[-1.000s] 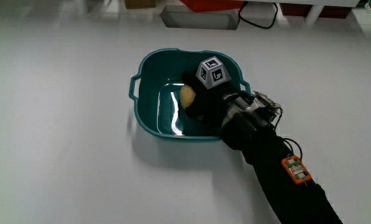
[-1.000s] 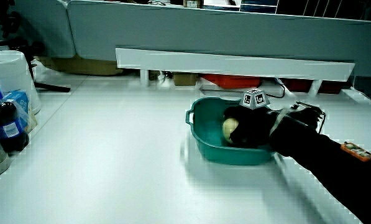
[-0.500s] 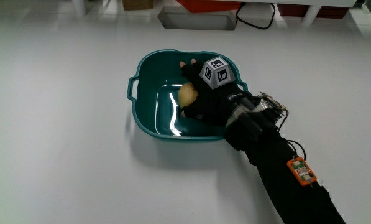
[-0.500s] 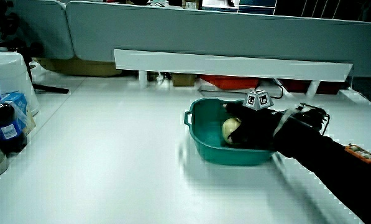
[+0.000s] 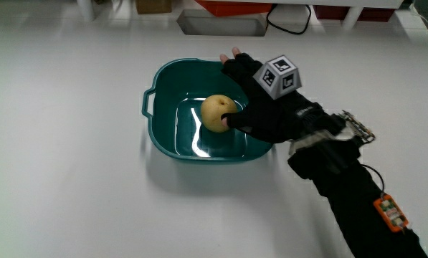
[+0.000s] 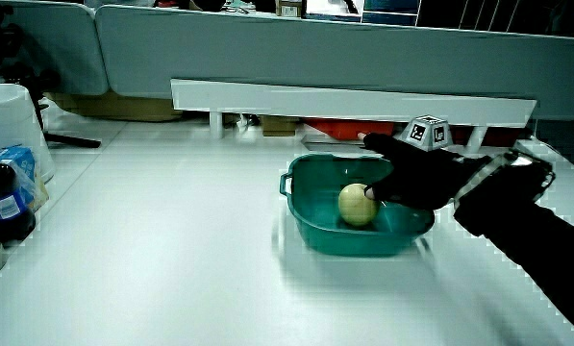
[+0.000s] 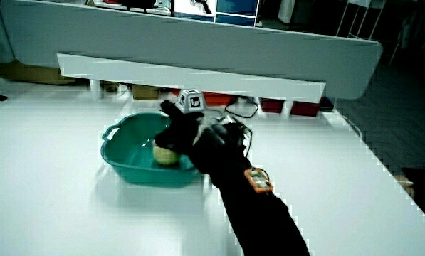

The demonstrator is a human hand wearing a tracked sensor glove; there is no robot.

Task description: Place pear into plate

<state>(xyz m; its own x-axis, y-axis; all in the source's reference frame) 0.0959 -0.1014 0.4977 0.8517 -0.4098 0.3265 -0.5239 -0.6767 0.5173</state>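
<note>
Your forearm (image 5: 350, 193) crosses the tabletop (image 5: 70, 179) to the teal plate (image 5: 160, 140). The pear (image 5: 217, 113) now rests on the plate's floor, exposed; half a second ago the hands covered it. The hands (image 5: 260, 107) have lifted above the plate's rim, fingers spread and holding nothing, one fingertip close against the pear. Judge the placement complete; withdrawal should be all that remains.

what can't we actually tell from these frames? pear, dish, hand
- Thumb contact with the pear: the hand lies beside it; in the main view a touch cannot be told from a gap.
- Near side of the pear: covered by the hand in a side view.
- Teal dish floor: its wall hides it in a side view.
- Bottle labels: too small.
</note>
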